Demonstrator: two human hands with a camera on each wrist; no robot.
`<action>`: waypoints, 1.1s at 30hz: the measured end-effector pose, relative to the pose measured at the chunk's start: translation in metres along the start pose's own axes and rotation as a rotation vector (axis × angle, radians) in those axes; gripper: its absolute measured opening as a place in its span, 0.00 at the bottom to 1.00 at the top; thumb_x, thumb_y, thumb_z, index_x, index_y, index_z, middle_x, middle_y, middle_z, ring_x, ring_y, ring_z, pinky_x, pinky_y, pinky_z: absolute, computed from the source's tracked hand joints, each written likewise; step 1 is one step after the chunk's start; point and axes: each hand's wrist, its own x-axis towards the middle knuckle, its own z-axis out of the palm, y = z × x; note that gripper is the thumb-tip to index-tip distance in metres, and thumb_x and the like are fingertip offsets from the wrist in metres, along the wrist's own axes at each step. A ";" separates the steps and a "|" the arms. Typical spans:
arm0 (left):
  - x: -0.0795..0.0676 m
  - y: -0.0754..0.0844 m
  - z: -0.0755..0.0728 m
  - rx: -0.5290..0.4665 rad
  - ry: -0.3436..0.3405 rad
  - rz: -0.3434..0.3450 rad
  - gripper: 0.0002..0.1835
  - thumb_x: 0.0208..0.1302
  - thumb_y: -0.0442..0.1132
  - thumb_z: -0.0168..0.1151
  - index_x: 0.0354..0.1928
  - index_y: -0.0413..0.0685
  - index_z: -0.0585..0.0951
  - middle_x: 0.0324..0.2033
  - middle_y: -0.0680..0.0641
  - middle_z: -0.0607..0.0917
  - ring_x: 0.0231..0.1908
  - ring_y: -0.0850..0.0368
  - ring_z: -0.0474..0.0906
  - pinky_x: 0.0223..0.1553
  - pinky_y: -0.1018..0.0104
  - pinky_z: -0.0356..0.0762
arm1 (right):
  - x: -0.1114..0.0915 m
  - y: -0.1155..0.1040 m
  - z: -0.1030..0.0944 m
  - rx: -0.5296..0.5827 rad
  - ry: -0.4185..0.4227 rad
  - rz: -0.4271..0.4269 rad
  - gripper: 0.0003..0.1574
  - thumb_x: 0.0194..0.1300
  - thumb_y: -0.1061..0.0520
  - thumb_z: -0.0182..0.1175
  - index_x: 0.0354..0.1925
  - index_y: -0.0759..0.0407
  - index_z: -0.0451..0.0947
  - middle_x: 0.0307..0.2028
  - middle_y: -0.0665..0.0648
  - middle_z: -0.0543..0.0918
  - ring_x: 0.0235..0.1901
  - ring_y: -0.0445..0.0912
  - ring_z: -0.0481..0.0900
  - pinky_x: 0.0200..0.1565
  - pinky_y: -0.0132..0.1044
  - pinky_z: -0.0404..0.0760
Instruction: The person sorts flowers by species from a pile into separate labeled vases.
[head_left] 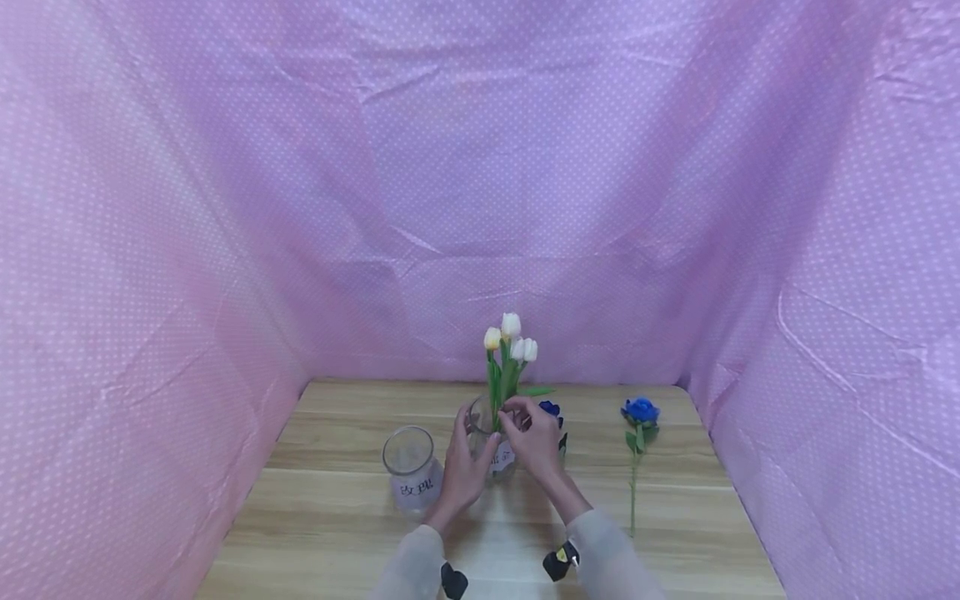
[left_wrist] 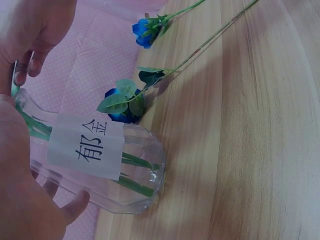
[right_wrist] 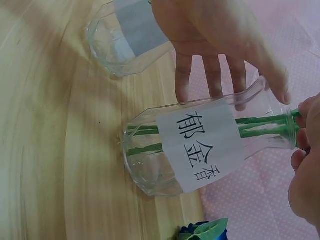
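Now the left hand [head_left: 468,468] curls round the labelled vase [right_wrist: 200,145]; the right hand [head_left: 536,437] pinches green stems [right_wrist: 261,131].

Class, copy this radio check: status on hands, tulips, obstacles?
Left hand holding vase. Right hand pinching tulips at its mouth. Tulips standing inside. Rose beside vase, not between hands.

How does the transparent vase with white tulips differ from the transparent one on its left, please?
The transparent tulip vase holds white tulips; the transparent vase at left shows none.
The tulip vase's white label reads 郁金香; the left vase's reads 玫瑰.
The left hand grips the tulip vase; the left vase stands ungripped.
Both have round mouths.
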 end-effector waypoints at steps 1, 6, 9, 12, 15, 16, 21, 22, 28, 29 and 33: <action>0.000 0.000 0.000 0.000 0.001 0.001 0.46 0.83 0.61 0.64 0.92 0.64 0.52 0.84 0.38 0.71 0.81 0.34 0.72 0.76 0.23 0.76 | 0.000 0.001 0.000 0.005 -0.003 -0.005 0.12 0.67 0.67 0.78 0.48 0.61 0.89 0.32 0.58 0.92 0.29 0.41 0.84 0.31 0.24 0.84; 0.001 -0.001 0.001 0.006 0.008 0.006 0.46 0.83 0.59 0.65 0.91 0.64 0.53 0.84 0.38 0.72 0.80 0.35 0.73 0.77 0.24 0.76 | -0.003 0.002 -0.002 0.039 -0.007 -0.017 0.13 0.67 0.68 0.78 0.49 0.62 0.89 0.36 0.59 0.94 0.29 0.46 0.86 0.32 0.24 0.85; 0.001 -0.001 0.001 0.010 0.013 0.003 0.46 0.82 0.58 0.65 0.91 0.63 0.53 0.83 0.38 0.73 0.80 0.35 0.74 0.78 0.24 0.75 | -0.003 0.002 -0.003 0.049 -0.007 -0.029 0.13 0.68 0.68 0.78 0.49 0.63 0.89 0.38 0.59 0.95 0.30 0.46 0.86 0.32 0.24 0.85; 0.000 -0.002 0.001 0.013 0.014 0.003 0.46 0.82 0.58 0.65 0.92 0.63 0.53 0.83 0.37 0.73 0.80 0.35 0.73 0.79 0.24 0.74 | -0.003 0.002 -0.004 0.055 -0.003 -0.047 0.13 0.68 0.68 0.78 0.49 0.64 0.89 0.38 0.60 0.95 0.29 0.45 0.87 0.32 0.25 0.85; 0.000 -0.002 0.001 0.016 0.019 0.010 0.46 0.82 0.59 0.65 0.91 0.62 0.53 0.82 0.35 0.74 0.80 0.33 0.74 0.77 0.24 0.75 | -0.004 0.004 -0.004 0.053 -0.006 -0.053 0.12 0.68 0.67 0.78 0.49 0.64 0.89 0.39 0.60 0.95 0.30 0.43 0.86 0.32 0.25 0.86; 0.000 -0.002 0.001 0.017 0.021 0.012 0.46 0.82 0.59 0.65 0.91 0.62 0.53 0.82 0.35 0.74 0.80 0.33 0.74 0.77 0.24 0.76 | -0.004 0.004 -0.004 0.053 -0.010 -0.051 0.12 0.68 0.67 0.78 0.49 0.65 0.89 0.39 0.60 0.95 0.30 0.43 0.86 0.32 0.25 0.86; -0.001 -0.001 0.001 0.021 0.027 0.013 0.46 0.82 0.59 0.65 0.91 0.62 0.54 0.82 0.35 0.74 0.79 0.32 0.75 0.75 0.24 0.78 | -0.006 0.003 -0.009 0.072 -0.032 -0.006 0.12 0.70 0.65 0.78 0.50 0.63 0.90 0.40 0.58 0.94 0.32 0.40 0.85 0.33 0.25 0.84; -0.001 -0.001 0.002 0.021 0.029 0.016 0.46 0.82 0.59 0.65 0.91 0.62 0.54 0.82 0.34 0.74 0.79 0.32 0.75 0.75 0.24 0.78 | -0.007 0.003 -0.011 0.075 -0.033 0.003 0.12 0.70 0.65 0.78 0.50 0.63 0.90 0.40 0.57 0.94 0.32 0.40 0.84 0.33 0.25 0.84; -0.001 -0.001 0.001 0.014 0.020 0.014 0.47 0.82 0.59 0.65 0.92 0.63 0.53 0.83 0.35 0.73 0.80 0.33 0.74 0.75 0.24 0.78 | -0.012 0.005 -0.017 0.056 -0.033 -0.025 0.18 0.68 0.65 0.79 0.54 0.68 0.88 0.42 0.60 0.94 0.32 0.37 0.84 0.32 0.26 0.85; -0.001 -0.001 0.001 0.013 0.018 0.010 0.47 0.82 0.59 0.65 0.92 0.64 0.53 0.83 0.36 0.73 0.80 0.33 0.74 0.76 0.25 0.78 | -0.013 0.006 -0.018 0.049 -0.032 -0.035 0.19 0.68 0.65 0.79 0.55 0.68 0.88 0.42 0.61 0.94 0.32 0.37 0.84 0.32 0.26 0.85; 0.000 -0.001 0.002 0.009 0.019 0.008 0.46 0.82 0.59 0.65 0.91 0.65 0.53 0.83 0.37 0.73 0.81 0.34 0.74 0.77 0.25 0.77 | -0.020 0.009 -0.023 0.031 -0.035 -0.047 0.23 0.66 0.67 0.80 0.57 0.68 0.87 0.44 0.61 0.93 0.33 0.38 0.84 0.34 0.26 0.87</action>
